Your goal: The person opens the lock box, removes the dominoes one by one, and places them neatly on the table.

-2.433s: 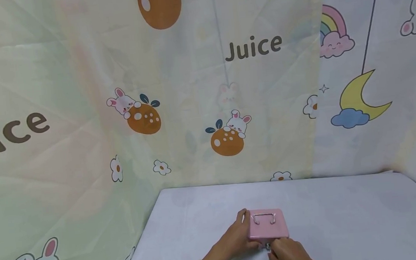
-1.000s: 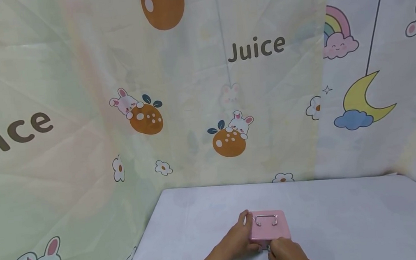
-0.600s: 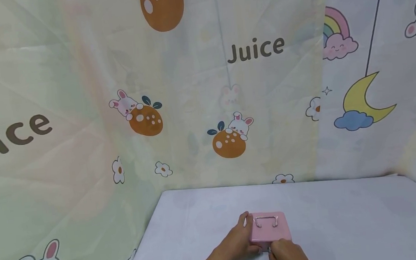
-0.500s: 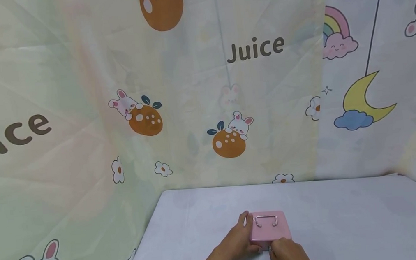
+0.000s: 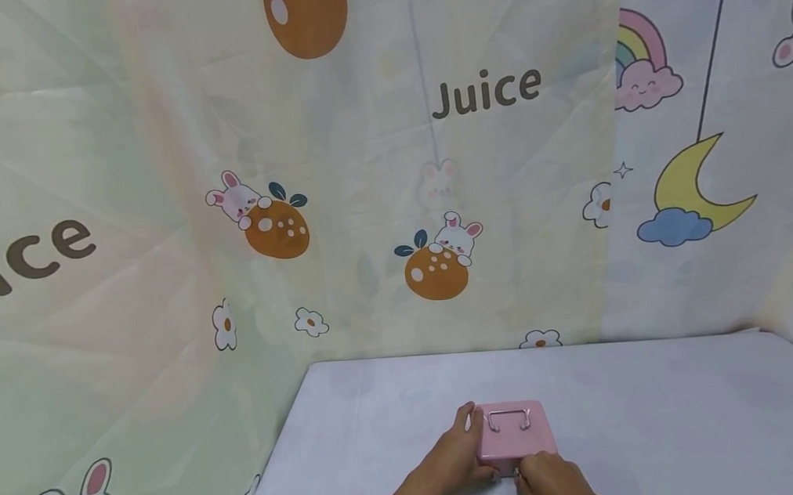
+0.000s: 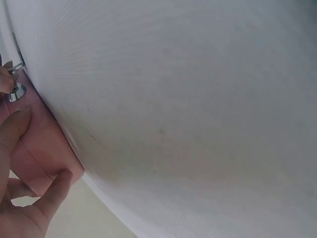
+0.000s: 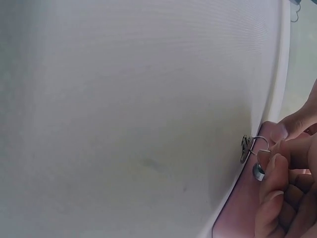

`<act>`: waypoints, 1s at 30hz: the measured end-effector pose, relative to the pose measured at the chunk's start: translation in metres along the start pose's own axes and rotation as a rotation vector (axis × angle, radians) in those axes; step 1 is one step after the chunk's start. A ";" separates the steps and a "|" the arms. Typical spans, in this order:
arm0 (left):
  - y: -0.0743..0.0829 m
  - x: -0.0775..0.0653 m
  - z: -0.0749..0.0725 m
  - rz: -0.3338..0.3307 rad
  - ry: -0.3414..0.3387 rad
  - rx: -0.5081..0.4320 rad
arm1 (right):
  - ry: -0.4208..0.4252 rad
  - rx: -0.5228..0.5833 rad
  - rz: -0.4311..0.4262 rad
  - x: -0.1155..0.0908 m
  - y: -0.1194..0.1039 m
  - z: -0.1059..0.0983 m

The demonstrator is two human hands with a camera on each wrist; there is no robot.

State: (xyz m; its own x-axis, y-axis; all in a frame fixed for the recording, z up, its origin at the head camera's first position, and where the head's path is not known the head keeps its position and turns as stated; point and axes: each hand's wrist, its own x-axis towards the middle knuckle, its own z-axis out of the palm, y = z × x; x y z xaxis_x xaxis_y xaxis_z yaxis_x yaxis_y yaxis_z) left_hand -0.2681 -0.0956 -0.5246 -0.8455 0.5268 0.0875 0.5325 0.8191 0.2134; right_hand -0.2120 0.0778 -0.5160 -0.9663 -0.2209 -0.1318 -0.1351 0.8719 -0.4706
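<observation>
A pink metal cash box with a wire handle on its closed lid sits on the white table. My left hand grips its left side, thumb on the front face and fingers round the side. In the left wrist view a round silver lock shows on the front. My right hand is at that lock, thumb and curled forefinger pinching a key, mostly hidden by the fingertips. From it hangs a thin key ring with a second small key, seen in the right wrist view.
The white tabletop stretches out around the box. Printed curtains stand along its back and left side, and a paler one is at the right.
My right hand keeps its pinch at the lock, its fingers shifting slightly to the right; less of the dangling metal shows than at first. The left hand still holds the box, which stays put.
</observation>
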 end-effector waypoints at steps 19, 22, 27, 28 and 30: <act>0.001 -0.001 -0.004 0.004 -0.004 -0.021 | 0.008 0.118 0.040 -0.001 0.009 0.004; 0.000 -0.001 -0.004 0.013 0.000 -0.019 | 0.007 0.136 0.057 -0.001 0.012 0.006; 0.000 -0.002 -0.005 0.028 0.006 -0.003 | -0.027 0.190 0.106 0.001 0.015 0.010; 0.000 -0.001 -0.005 0.029 0.004 -0.002 | -0.041 0.209 0.121 0.002 0.016 0.010; -0.001 -0.001 -0.005 0.027 0.000 0.001 | -0.066 0.234 0.138 0.004 0.019 0.010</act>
State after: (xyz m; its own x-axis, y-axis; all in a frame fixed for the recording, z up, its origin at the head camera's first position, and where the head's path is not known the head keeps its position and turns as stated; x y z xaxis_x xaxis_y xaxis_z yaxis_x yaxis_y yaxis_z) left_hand -0.2681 -0.0975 -0.5200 -0.8306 0.5490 0.0931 0.5554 0.8047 0.2099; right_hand -0.2165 0.0896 -0.5341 -0.9546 -0.1417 -0.2619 0.0587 0.7728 -0.6320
